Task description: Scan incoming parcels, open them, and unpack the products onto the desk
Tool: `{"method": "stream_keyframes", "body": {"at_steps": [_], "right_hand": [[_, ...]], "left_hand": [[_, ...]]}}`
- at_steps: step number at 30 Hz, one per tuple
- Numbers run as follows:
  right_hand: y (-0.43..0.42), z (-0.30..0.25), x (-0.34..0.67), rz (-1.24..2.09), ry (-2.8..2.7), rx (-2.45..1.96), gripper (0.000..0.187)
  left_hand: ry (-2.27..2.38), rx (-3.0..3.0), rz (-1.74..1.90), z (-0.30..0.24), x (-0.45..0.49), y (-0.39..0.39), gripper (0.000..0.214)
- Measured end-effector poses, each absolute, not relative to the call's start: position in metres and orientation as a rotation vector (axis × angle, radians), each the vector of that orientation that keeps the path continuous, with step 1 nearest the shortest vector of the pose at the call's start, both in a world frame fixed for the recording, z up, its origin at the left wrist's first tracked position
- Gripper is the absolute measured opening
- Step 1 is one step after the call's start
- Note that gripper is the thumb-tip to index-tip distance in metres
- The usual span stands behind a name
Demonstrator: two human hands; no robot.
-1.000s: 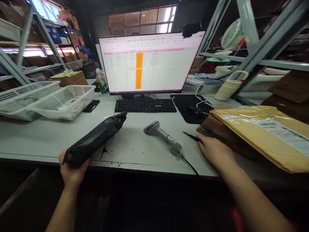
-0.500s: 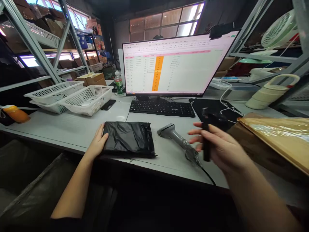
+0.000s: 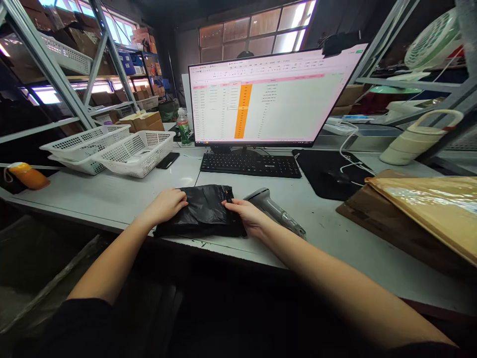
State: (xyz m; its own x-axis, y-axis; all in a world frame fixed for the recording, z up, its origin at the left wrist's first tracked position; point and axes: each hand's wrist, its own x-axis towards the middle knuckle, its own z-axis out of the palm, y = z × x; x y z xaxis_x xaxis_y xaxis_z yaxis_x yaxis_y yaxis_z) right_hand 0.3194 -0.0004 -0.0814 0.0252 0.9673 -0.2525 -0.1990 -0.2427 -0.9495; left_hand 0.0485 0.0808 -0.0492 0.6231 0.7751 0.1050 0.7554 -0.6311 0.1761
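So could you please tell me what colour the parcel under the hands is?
The parcel is glossy black, seen best in the head view.

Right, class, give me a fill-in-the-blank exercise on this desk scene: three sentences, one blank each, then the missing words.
1. Both hands, the left hand and the right hand, rest on a ____ plastic parcel.
2. The grey scanner lies to the ____ of that parcel.
3. The keyboard sits in front of the ____, which shows a spreadsheet.

Missing words: black; right; monitor
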Motion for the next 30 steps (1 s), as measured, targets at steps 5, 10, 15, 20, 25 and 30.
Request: {"method": "stream_keyframes", "body": {"at_steps": [5, 10, 15, 20, 25, 30], "right_hand": [[0.014, -0.073, 0.315, 1.276, -0.957, -1.283, 0.021], [0.021, -0.062, 0.322, 1.134, -1.077, -1.343, 0.032], [0.02, -0.072, 0.326, 1.085, -1.242, -1.467, 0.041], [0.029, -0.082, 0.324, 1.077, -1.457, -1.571, 0.019], [0.03, -0.069, 0.316, 0.736, -1.641, -1.584, 0.01], [0.027, -0.066, 0.304, 0.446, -1.69, -1.49, 0.011]], "left_hand": [[1.244, 2.736, 0.353, -0.051, 0.061, 0.056, 0.029], [1.222, 2.753, 0.34, -0.049, 0.058, 0.069, 0.059], [1.361, 2.504, 0.31, -0.053, 0.03, 0.108, 0.085], [1.503, 2.433, 0.202, -0.053, 0.034, 0.092, 0.079], [1.517, 2.743, 0.249, -0.05, 0.051, 0.062, 0.066], [1.269, 2.683, 0.436, -0.057, 0.058, 0.07, 0.082]]}}
